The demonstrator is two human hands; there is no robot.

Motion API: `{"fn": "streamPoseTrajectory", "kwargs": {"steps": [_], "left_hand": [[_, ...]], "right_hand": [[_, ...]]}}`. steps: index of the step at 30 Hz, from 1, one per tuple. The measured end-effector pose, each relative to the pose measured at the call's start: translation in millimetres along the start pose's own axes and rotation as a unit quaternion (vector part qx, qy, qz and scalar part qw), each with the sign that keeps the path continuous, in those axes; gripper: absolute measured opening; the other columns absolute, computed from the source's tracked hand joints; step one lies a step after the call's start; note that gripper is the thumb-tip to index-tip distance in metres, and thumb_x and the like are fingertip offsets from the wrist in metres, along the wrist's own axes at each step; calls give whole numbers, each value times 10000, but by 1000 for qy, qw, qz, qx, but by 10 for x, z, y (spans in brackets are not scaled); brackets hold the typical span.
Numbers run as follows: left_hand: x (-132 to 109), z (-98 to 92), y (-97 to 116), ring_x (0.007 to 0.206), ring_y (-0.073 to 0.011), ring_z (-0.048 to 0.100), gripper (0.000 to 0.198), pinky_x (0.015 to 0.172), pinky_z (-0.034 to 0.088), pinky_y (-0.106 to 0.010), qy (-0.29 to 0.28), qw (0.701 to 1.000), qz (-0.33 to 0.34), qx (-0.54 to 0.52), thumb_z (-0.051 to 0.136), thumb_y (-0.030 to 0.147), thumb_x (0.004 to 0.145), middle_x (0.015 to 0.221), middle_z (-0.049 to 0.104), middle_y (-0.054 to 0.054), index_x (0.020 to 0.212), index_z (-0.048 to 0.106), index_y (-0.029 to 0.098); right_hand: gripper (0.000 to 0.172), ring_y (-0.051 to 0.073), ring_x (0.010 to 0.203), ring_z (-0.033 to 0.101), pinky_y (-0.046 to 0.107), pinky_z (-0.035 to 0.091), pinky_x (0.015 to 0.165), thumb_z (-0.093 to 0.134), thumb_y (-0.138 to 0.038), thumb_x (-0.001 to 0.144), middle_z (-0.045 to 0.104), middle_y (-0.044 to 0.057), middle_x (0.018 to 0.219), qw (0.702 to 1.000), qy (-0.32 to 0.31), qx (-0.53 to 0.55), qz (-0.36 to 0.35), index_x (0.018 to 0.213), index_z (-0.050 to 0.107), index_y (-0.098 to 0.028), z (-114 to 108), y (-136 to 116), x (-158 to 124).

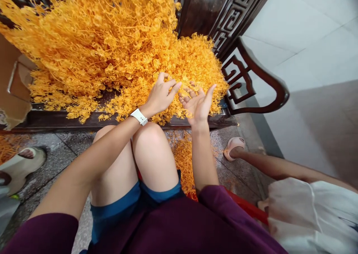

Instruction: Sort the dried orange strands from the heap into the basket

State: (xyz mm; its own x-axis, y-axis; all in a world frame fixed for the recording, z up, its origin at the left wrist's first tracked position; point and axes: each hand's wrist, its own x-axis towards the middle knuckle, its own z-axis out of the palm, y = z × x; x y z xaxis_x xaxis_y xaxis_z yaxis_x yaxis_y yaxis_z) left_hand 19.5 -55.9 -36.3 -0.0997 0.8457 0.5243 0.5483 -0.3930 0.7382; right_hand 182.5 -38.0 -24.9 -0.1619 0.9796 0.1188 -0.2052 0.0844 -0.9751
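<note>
A large heap of curly orange-yellow artificial sprays (120, 56) covers the seat of a dark wooden settee (67, 120), directly in front of a seated person. The hands meet the near right part of the heap, close together. The left hand (160, 97), palm down, brings thumb and fingers toward each other beside a thin spray; I cannot tell whether it grips it. The right hand (199, 107) is turned palm up, thumb apart from the fingers, with orange strands around its fingertips. A watch with a white strap (139, 117) circles the left wrist. To the right curves an openwork armrest (280, 94); at the far left stands a cardboard box (12, 110). Loose orange strands (183, 161) lie on the speckled floor (63, 139). A pink sandal (231, 146) on another person's foot shows at right, a pale shoe (26, 164) at left.
</note>
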Motion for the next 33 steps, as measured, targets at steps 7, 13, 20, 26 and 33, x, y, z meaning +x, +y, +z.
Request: {"fn": "streamPoseTrajectory", "kwargs": {"steps": [7,13,20,26,33], "left_hand": [[-62,-16,44,1166,-305,631,296,1063,490,-486,-129,991,46,-8,582,483,1023,1275,551,-134,1085,672,208],[-23,-13,8,1067,-262,615,369,1031,472,-440,-199,978,38,-52,568,497,1014,1100,587,-114,832,647,186],[7,150,52,771,-179,534,462,756,416,-340,-141,972,-28,-188,578,640,976,838,624,-43,855,593,195],[-39,306,109,755,-153,522,381,723,402,-317,-118,934,-88,-326,646,557,967,845,630,-35,873,621,189],[26,258,97,701,-136,499,362,700,390,-312,-144,901,-152,-379,676,406,980,741,532,-8,724,529,196]], "right_hand": [[830,252,896,689,358,554,644,403,-1008,775,674,77,981,999,43,-23,-5,1149,592,-291,78,84,111],[840,209,704,615,306,440,545,290,-1006,812,572,52,839,967,89,-193,-139,1102,603,-283,47,224,343],[784,220,701,615,352,470,591,162,-934,900,519,45,772,952,131,-221,-166,940,563,-262,134,275,360],[812,234,750,629,398,513,664,152,-957,876,539,60,799,934,131,-275,-185,862,548,-249,88,305,420],[704,210,664,569,373,493,595,164,-895,941,435,12,688,957,122,-228,-129,709,365,-261,78,298,413]]}}
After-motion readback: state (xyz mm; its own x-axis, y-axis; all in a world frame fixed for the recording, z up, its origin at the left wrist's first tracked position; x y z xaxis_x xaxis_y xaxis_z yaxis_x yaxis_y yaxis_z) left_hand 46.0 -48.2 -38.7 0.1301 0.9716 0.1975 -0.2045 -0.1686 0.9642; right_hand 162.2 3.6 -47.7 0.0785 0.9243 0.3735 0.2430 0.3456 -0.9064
